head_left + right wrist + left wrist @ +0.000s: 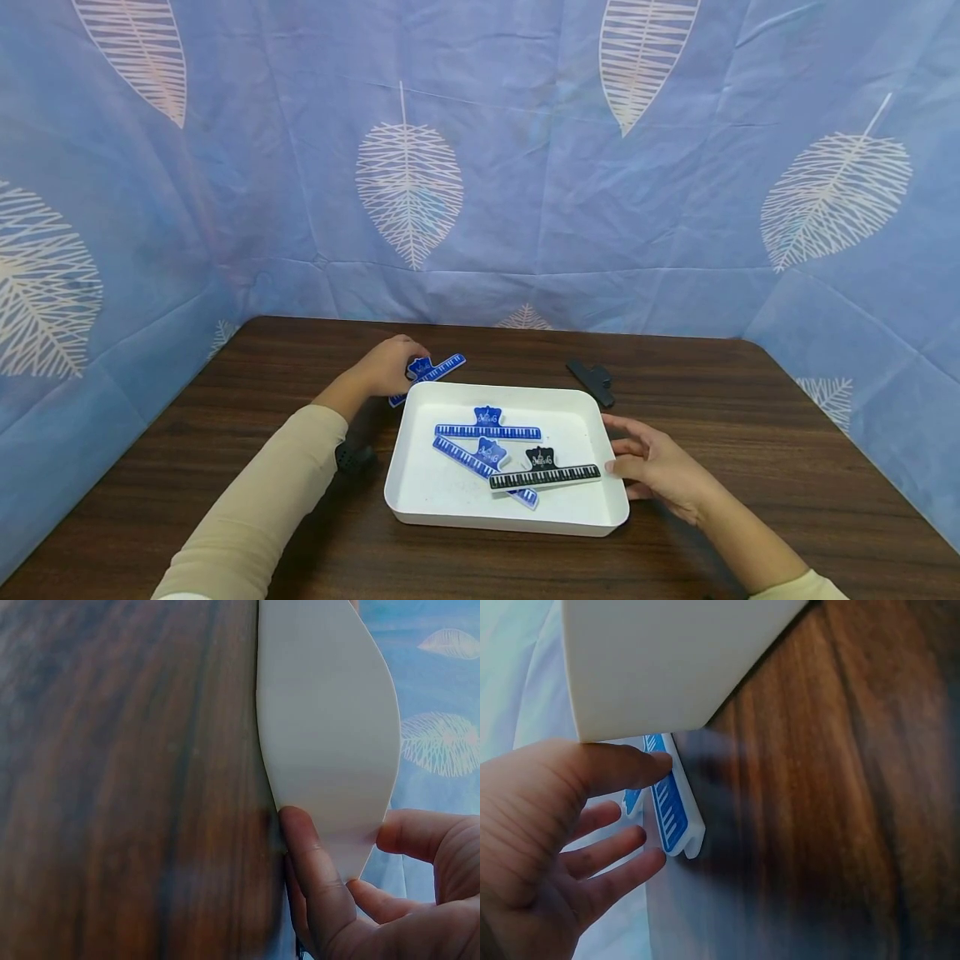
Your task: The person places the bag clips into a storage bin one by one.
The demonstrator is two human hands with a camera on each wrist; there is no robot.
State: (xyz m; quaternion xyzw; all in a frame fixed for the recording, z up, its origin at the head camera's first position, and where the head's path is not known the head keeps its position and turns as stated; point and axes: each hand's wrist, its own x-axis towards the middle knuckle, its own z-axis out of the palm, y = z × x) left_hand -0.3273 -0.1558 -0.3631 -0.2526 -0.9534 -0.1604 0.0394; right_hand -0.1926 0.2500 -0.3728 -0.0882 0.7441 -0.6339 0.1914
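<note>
My left hand (390, 367) is at a blue music clip (440, 367) with a piano-key pattern, behind the tray's left back corner. In the left wrist view the thumb overlaps this clip's key strip (669, 817), and the other fingers bend loosely beside it. My right hand (663, 468) holds the right side of a white tray (420, 508), fingertips on its outer wall (322, 697) and at the rim. Inside the tray lie two blue music clips, one straight (487, 432) and one slanted (461, 454). A black music clip (544, 477) overlaps the slanted one.
A dark clip (592, 382) lies behind the tray's right back corner. Another dark object (354, 458) sits left of the tray, partly hidden by the left forearm. Blue leaf-patterned cloth (480, 208) surrounds the brown wooden table (712, 375) at the back and sides.
</note>
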